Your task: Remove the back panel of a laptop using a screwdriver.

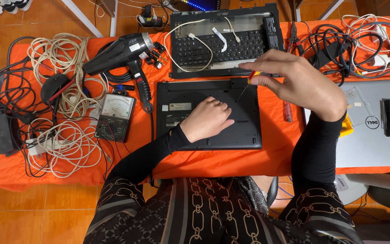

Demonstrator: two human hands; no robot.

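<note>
Saw right hand [301, 83] pinched on screwdriver [248, 86], tip down on black laptop [249, 131]; my left hand [207, 118] lay flat, holding nothing, beside tip.

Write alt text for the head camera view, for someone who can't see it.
A person's right hand holds a small screwdriver upright over an upturned black laptop while the left hand steadies it, on an orange table with a heat gun, multimeter and cables.

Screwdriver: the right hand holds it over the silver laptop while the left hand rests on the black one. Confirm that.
Wrong laptop. The head view shows the right hand holding the screwdriver over the black laptop, where the left hand rests. The silver laptop lies aside.
</note>
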